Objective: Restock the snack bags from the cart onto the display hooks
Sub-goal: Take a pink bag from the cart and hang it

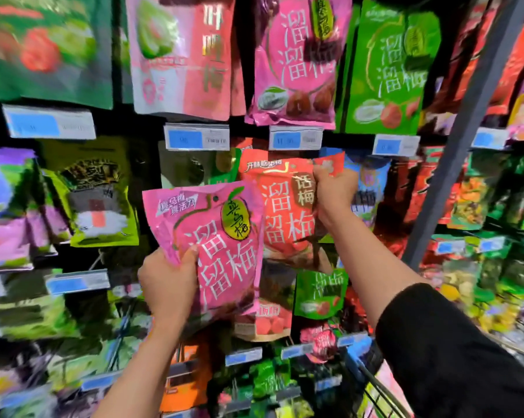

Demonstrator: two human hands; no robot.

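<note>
A person's left hand (167, 285) gripped a glossy pink plastic snack bag (212, 245) by its lower left edge, thumb curled over the front and fingers wrapped behind, holding it upright before a wall of hanging snack displays. The bag's punched hanging hole sat near its top, above and right of the thumb. The right hand (334, 191), its forearm reaching out of a black sleeve (454, 351), was closed tight around the upper right corner of an orange-red foil snack bag (280, 206) hanging on the display, just right of the pink bag and partly overlapped by it; whether that bag sat on a hook could not be told. Directly above the right hand's fingers, a row of white price tags with blue panels (295, 137) ran across the display, and above those hung a matching pink plum bag (294, 61) beside a bright green foil bag (387, 70). Below the right forearm, the blue-trimmed wire rim of a shopping cart (372, 384) showed at the frame's lower edge. A grey metal upright (466, 122) slanted past to the right of the hand. Much of the surrounding stock was blurred.
</note>
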